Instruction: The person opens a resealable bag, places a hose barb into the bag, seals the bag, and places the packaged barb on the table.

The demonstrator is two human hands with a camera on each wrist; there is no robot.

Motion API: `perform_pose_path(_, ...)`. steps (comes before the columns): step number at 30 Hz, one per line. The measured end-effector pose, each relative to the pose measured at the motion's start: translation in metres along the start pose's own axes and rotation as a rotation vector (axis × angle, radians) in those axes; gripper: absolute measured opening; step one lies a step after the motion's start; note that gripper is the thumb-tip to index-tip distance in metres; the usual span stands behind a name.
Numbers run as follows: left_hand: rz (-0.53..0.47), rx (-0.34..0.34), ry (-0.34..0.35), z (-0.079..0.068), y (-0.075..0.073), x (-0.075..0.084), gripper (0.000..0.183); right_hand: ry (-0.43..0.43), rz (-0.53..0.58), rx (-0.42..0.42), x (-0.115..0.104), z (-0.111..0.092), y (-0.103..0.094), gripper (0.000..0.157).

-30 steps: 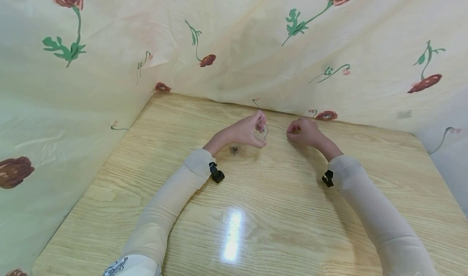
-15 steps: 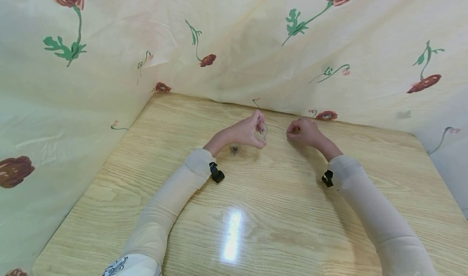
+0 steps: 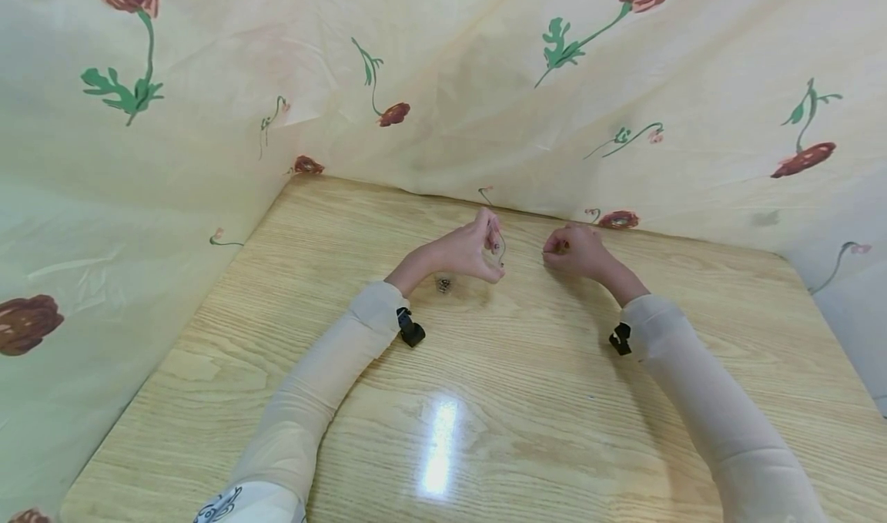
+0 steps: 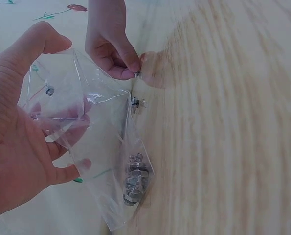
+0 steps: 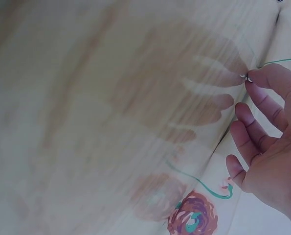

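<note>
My left hand (image 3: 460, 253) holds a clear plastic bag (image 4: 103, 132), its thumb at the upper edge and its fingers curled, some seen through the film. At the bag's low end lies a cluster of shiny metal hardware (image 4: 136, 181). A dark little metal piece (image 4: 49, 90) shows through the film near the thumb. Another small metal fastener (image 4: 135, 102) is at the bag's edge, close to the table surface. My right hand (image 3: 577, 252) pinches a tiny metal fastener (image 5: 246, 77) between thumb and index finger, close over the table; its exact kind is too small to tell.
The wood-grain table (image 3: 527, 384) is glossy and reflects the hands. A pale flowered cloth (image 3: 457, 84) hangs along the back and left edges, close behind both hands. Black wrist mounts (image 3: 412, 329) sit at both cuffs.
The left hand's fingertips and the bag's edge have shifted very slightly left. The right hand stays in place, still pinching.
</note>
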State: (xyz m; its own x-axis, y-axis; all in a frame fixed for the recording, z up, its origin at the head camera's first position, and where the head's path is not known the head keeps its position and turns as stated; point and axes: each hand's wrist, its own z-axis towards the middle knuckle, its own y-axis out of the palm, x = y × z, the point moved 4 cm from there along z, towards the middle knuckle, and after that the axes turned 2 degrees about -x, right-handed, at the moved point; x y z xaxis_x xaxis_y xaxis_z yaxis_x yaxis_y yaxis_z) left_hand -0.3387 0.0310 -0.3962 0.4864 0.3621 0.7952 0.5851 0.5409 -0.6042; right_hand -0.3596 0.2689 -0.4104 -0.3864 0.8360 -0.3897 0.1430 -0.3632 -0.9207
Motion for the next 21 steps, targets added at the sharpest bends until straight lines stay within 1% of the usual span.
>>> perform_pose_path(7,-0.035,-0.001,0.005,-0.0003,0.0001,0.0007,0.065,0.002,-0.009,0.001,0.001,0.0002,-0.0001,0.006)
perform_pose_path(15,-0.037,-0.007,-0.002,-0.0008,-0.0003,0.0008,0.068,-0.042,0.033,0.039,-0.0026,-0.0026,-0.0015,0.006)
perform_pose_path(21,-0.041,-0.015,-0.003,-0.0007,-0.0008,0.0011,0.067,-0.011,0.015,0.018,-0.004,-0.002,-0.0011,0.007)
